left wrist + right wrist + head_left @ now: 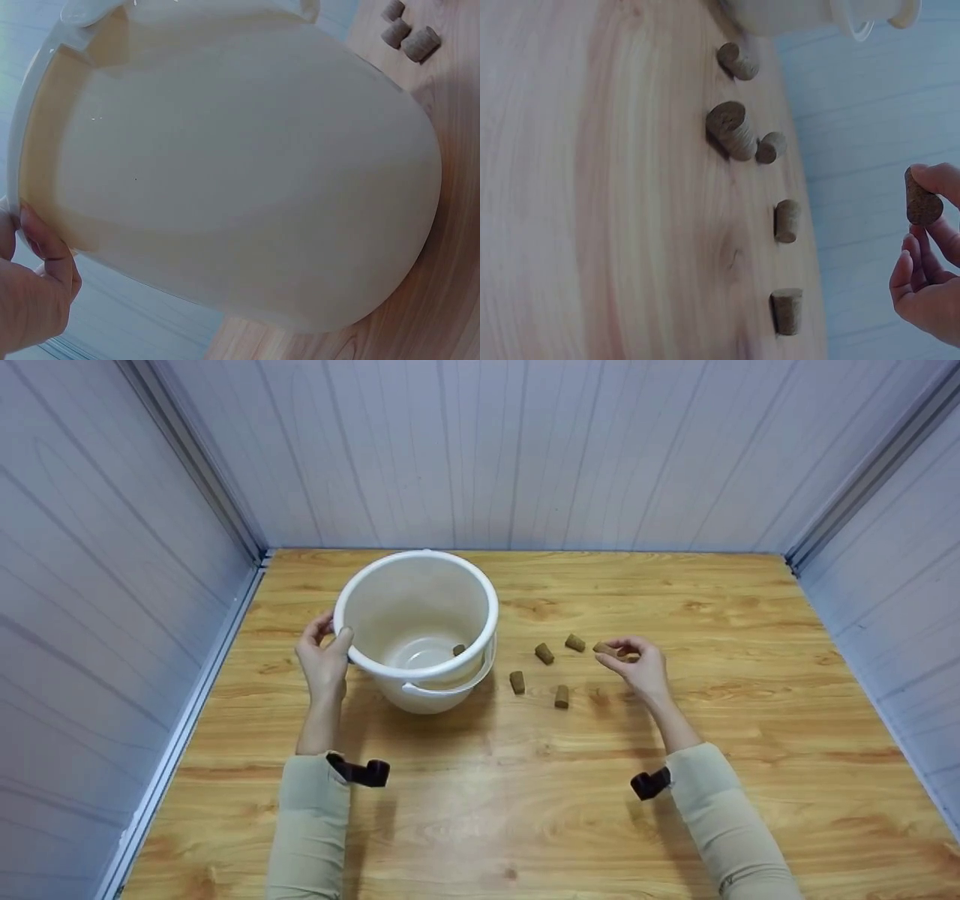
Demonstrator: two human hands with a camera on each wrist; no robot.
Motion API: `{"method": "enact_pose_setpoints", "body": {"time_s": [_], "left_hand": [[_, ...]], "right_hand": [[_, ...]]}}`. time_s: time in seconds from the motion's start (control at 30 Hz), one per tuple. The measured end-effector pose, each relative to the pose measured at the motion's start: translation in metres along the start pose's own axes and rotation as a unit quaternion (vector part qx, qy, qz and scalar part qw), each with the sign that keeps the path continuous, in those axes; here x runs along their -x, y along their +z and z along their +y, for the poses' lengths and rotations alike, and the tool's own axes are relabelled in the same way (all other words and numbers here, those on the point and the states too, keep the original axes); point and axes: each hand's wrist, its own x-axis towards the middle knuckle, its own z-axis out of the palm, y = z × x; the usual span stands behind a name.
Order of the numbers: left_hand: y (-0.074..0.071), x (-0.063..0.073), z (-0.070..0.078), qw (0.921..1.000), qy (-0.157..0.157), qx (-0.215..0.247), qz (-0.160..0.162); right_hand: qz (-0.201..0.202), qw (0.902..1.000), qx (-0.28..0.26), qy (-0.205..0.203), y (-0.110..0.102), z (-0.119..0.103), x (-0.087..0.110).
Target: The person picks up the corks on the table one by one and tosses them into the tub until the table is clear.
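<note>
A white plastic bucket (416, 690) with a thin handle (457, 688) is on the left part of the wooden table. My left hand (324, 660) grips its rim at the left side, thumb on the rim, as the left wrist view also shows (41, 289). Inside the bucket, low on the right, one cork (459, 649) is visible, partly hidden by the rim. To the right, my right hand (637, 664) pinches another cork (922, 199) between thumb and fingers. Several loose corks (544, 653) lie on the table between the bucket and this hand.
Pale panelled walls (480, 450) enclose the wooden table (480, 810) at the back and both sides. A dark camera mount (360, 771) is strapped to the left sleeve, and another mount (651, 784) to the right sleeve.
</note>
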Motion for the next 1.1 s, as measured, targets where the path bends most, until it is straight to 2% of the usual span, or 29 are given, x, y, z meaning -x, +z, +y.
{"method": "enact_pose_setpoints", "body": {"time_s": [0.07,0.3,0.33,0.63,0.97,1.1], "left_hand": [[0.001,0.000,0.000,1.0000,0.006,0.004,0.001],[0.000,0.000,0.001,0.9999,0.000,0.013,0.000],[0.000,0.000,0.000,0.9999,0.000,0.012,0.000],[0.000,0.000,0.000,1.0000,-0.001,0.005,0.000],[0.001,-0.001,0.000,1.0000,0.000,0.004,-0.007],[-0.001,0.000,0.001,1.0000,0.001,-0.005,-0.008]], "right_hand": [[-0.010,0.9999,-0.002,0.001,0.000,-0.017,0.004],[-0.026,0.9995,-0.016,-0.005,0.005,-0.038,0.003],[-0.025,0.9995,-0.015,-0.006,0.006,-0.046,0.005],[-0.044,0.9967,-0.042,-0.054,0.014,-0.063,0.000],[-0.054,0.9956,-0.043,-0.064,0.027,-0.085,-0.007],[-0.057,0.9951,-0.046,-0.068,0.036,-0.077,-0.018]]}}
